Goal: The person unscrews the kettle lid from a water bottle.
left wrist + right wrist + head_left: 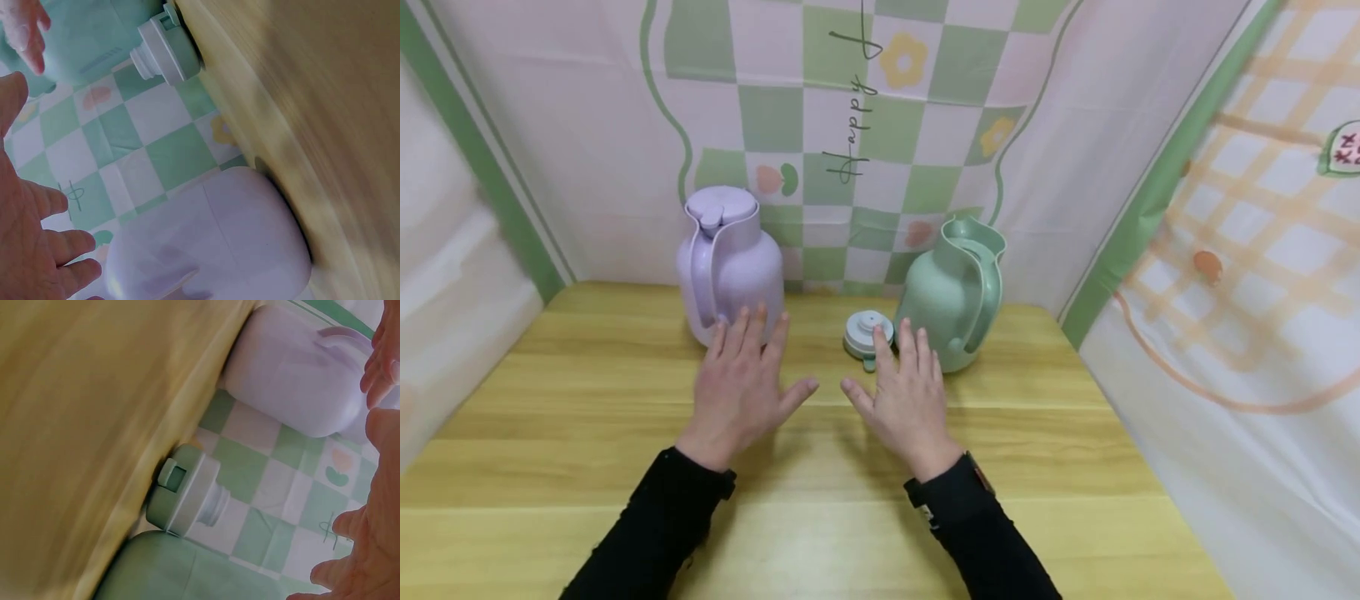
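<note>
Both hands hover palm down over the table with fingers spread, holding nothing. My left hand (737, 396) is in front of the purple thermos jug (737, 267), whose lid is on and whose handle faces me. My right hand (906, 400) is nearest the green thermos jug (936, 300) and a loose stopper lid (868, 333). That lid lies upside down, green side on the table and white plug up, just left of the green jug. In the left wrist view the lid (165, 50) and the purple jug (212, 244) stand apart from the hand.
The wooden table (1015, 492) ends at a checked green-and-white cloth (865, 108) hanging behind the jugs. More printed cloth (1262, 250) hangs at the right side, and pale cloth (460, 217) at the left.
</note>
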A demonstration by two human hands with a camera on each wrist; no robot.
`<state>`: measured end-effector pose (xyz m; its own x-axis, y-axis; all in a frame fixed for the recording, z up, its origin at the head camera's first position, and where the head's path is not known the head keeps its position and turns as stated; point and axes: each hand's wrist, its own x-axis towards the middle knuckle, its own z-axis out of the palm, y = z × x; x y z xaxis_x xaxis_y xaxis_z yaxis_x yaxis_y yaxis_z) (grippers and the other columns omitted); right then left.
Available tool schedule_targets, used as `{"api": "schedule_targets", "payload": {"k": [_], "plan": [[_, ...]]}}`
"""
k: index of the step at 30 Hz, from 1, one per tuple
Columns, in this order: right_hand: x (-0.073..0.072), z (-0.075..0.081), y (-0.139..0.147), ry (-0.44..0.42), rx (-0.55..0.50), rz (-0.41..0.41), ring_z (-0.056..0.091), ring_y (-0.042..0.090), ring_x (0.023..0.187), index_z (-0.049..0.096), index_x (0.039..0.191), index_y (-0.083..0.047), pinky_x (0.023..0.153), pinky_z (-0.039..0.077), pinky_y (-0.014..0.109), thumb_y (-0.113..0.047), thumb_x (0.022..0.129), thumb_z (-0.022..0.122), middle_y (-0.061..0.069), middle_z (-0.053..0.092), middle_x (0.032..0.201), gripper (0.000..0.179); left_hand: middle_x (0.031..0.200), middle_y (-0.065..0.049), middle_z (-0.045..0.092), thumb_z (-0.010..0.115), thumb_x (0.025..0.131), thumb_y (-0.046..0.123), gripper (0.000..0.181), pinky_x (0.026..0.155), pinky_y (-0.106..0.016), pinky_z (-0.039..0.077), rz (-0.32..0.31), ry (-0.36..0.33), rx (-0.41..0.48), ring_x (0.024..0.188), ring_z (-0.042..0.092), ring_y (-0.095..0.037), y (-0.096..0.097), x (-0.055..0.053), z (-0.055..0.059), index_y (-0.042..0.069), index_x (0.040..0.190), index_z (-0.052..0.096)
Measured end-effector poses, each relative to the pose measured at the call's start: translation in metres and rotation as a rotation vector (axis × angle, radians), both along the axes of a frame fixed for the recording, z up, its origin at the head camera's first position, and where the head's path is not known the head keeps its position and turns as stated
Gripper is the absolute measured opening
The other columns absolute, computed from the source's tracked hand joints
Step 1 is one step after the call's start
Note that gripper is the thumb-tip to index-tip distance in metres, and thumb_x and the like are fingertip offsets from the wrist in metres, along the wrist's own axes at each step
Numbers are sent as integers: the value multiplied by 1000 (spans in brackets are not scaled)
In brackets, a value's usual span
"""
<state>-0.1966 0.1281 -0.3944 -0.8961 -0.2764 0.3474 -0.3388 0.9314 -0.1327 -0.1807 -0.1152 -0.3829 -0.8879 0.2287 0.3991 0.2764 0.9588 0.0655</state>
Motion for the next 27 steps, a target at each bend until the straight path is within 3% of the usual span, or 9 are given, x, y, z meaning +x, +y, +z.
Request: {"api": "schedule_targets", "payload": {"k": [27], "plan": [[-2, -3, 1, -36, 15, -16, 12, 49, 158, 19, 169, -17, 123, 22, 65, -75, 101, 38, 27, 7, 172, 91, 168, -27, 25, 46, 97, 76, 97, 127, -60, 15, -3, 2, 8, 156, 23, -46, -1, 1, 3, 9, 165, 30]]}}
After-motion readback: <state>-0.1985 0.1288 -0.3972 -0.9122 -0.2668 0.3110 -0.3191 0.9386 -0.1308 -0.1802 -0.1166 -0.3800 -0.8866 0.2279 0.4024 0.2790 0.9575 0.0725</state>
